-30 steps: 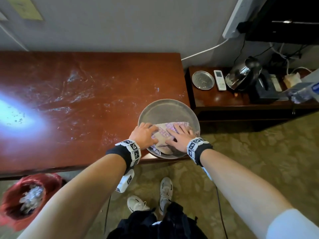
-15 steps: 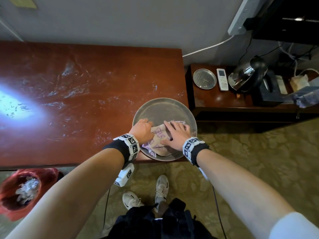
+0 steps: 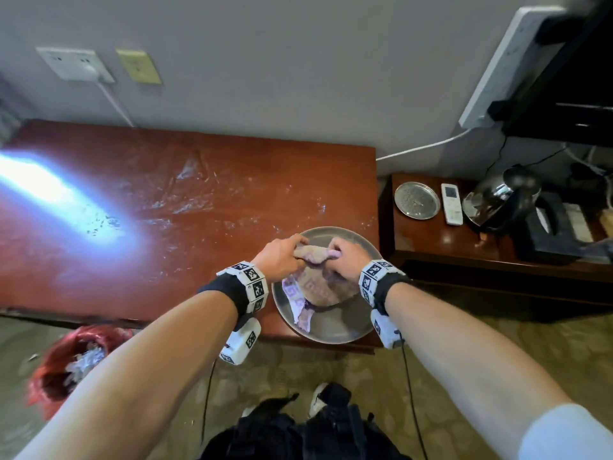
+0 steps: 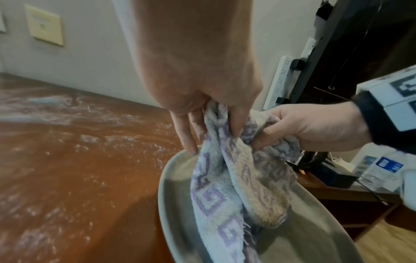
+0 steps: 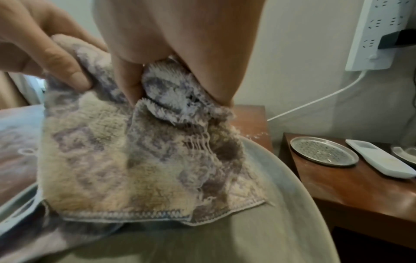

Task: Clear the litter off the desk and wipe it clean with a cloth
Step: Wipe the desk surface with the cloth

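Over the metal basin [image 3: 335, 332] on the desk [image 3: 159, 207], left hand [image 3: 280, 257] and right hand [image 3: 348, 262] both gripping the bunched cloth [image 3: 318, 287].

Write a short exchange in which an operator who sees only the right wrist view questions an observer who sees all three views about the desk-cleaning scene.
Operator: I see the right hand and the left hand both pinching the cloth above the basin. Does the desk look wiped?
Observer: No. The head view shows white smears across most of the desk.
Operator: Is there a bin anywhere?
Observer: Yes. A bin with a red liner stands on the floor near the desk's left end, with crumpled litter inside.
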### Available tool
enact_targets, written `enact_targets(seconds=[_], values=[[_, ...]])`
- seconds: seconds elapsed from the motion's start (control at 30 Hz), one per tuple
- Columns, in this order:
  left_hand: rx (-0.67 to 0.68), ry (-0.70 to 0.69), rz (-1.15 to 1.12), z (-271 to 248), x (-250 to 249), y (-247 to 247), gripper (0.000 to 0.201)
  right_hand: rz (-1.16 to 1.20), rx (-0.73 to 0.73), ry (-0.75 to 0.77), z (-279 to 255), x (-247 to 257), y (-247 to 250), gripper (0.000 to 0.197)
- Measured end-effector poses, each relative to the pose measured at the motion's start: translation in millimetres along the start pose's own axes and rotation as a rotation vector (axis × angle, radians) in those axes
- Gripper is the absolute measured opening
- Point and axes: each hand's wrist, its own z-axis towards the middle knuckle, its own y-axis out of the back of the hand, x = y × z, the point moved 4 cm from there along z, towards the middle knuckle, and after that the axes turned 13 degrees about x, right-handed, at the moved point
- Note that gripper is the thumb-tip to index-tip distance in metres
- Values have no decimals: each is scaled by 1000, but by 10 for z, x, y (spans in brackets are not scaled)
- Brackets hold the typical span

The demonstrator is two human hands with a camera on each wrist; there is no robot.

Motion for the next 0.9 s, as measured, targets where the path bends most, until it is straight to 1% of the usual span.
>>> enact_targets(seconds=[0.07,0.13,0.17,0.2,0.27,0.3,0.37,0.43,0.47,0.53,0.57,0.6,0.63,0.67,0.7,0.8,0.87,0.9], values=[[-17,31,-6,-40,2,111,29,61,-23,73,1,137,98,12],[-38,30,-63,-80,25,196,11,74,-42,117,3,257,183,16],[-50,20,-101,-103,37,235,13,70,-55,129,7,310,218,18],[-61,8,-132,-115,58,272,20,69,-70,143,20,361,245,18],[-69,-8,-158,-119,120,347,28,70,-78,149,68,432,272,13],[-72,-17,-161,-126,144,393,28,75,-77,148,95,467,279,11],[-87,-41,-175,-120,212,494,22,79,-78,146,148,541,280,11],[-101,-55,-207,-104,302,601,17,75,-100,128,219,616,290,14],[-107,-54,-223,-86,367,658,17,88,-119,104,255,662,295,20],[-133,-66,-245,-49,514,816,19,155,-189,44,349,774,324,46],[-150,-76,-264,-25,553,853,21,183,-244,13,363,783,352,60],[-161,-84,-284,-4,621,939,23,181,-325,-17,391,846,393,69],[-172,-101,-298,20,697,1035,26,164,-411,-50,412,922,423,74],[-181,-114,-301,36,760,1133,29,152,-474,-78,426,1002,447,74],[-193,-133,-299,62,817,1231,31,167,-499,-90,468,1071,455,71],[-214,-198,-317,135,940,1523,27,268,-435,-81,646,1307,442,54],[-213,-259,-353,210,998,1657,23,372,-402,-45,738,1467,418,54],[-201,-300,-386,245,1011,1698,21,468,-394,-12,776,1546,405,56]])
